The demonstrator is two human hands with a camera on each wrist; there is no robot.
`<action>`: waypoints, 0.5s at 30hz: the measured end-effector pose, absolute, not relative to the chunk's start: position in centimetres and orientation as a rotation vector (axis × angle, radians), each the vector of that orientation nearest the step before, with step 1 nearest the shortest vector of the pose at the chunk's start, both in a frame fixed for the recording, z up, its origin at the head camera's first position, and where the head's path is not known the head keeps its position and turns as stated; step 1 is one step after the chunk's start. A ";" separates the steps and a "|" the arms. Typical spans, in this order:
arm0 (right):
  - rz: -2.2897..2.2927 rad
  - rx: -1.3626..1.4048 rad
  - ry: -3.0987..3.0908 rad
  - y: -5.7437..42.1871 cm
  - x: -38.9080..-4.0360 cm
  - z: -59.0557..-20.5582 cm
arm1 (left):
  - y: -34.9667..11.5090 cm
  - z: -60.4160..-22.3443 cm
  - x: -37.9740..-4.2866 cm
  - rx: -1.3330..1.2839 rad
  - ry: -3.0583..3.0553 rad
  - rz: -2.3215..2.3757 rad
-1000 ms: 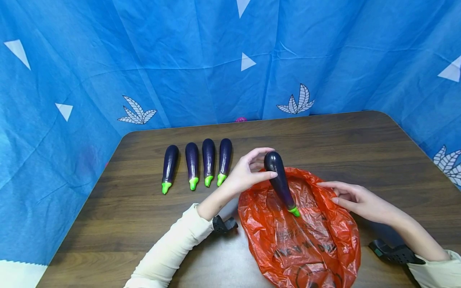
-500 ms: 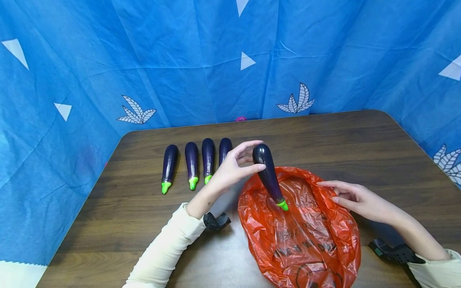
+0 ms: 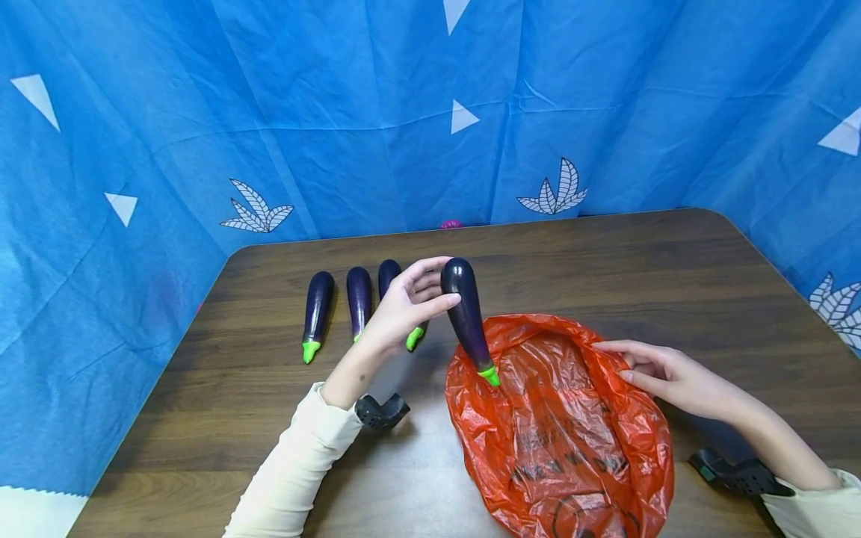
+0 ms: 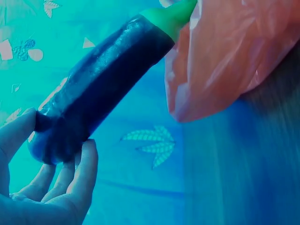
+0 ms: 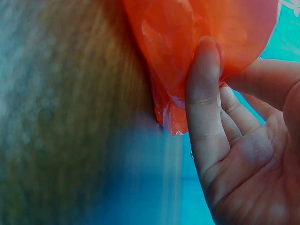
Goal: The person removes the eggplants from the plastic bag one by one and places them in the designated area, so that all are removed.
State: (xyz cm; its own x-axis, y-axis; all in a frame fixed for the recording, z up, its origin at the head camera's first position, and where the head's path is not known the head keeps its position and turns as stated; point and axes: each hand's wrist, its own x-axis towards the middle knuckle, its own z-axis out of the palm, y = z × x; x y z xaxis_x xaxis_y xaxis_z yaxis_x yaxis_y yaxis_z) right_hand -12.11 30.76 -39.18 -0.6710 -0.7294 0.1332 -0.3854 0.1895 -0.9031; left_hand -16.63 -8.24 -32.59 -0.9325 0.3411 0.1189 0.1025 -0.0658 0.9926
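Note:
My left hand (image 3: 403,310) pinches an eggplant (image 3: 466,314) by its thick dark end, the green stem tip slanting down over the left rim of a red plastic bag (image 3: 565,418). In the left wrist view the thumb and fingers grip that rounded end of the eggplant (image 4: 103,79), and the bag (image 4: 220,61) hangs beyond the stem. At the bag's right rim, my right hand (image 3: 679,377) pinches the plastic between thumb and fingers. The right wrist view shows the bag's film (image 5: 173,51) held by the right hand (image 5: 248,140). The bag's mouth lies open.
Several more eggplants lie in a row at the left of the wooden table (image 3: 646,261): one at the far left (image 3: 318,310), another (image 3: 359,299) beside it, and others partly hidden behind my left hand. A blue patterned cloth (image 3: 377,112) hangs behind the table.
My left hand has moved left with the eggplant, from above the bag's opening to its left rim, covering more of the row. The right hand and bag have stayed in place.

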 end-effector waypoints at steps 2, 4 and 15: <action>-1.475 -1.055 2.143 30.8 -12.1 -39.2 | -8.7 -32.5 -16.6 0.461 2.004 2.139; -1.473 -1.057 2.146 30.8 -12.1 -39.2 | -9.2 -32.3 -16.6 0.433 1.989 2.154; -1.470 -1.055 2.147 30.7 -12.1 -39.1 | -12.4 -31.8 -16.7 0.301 1.811 2.346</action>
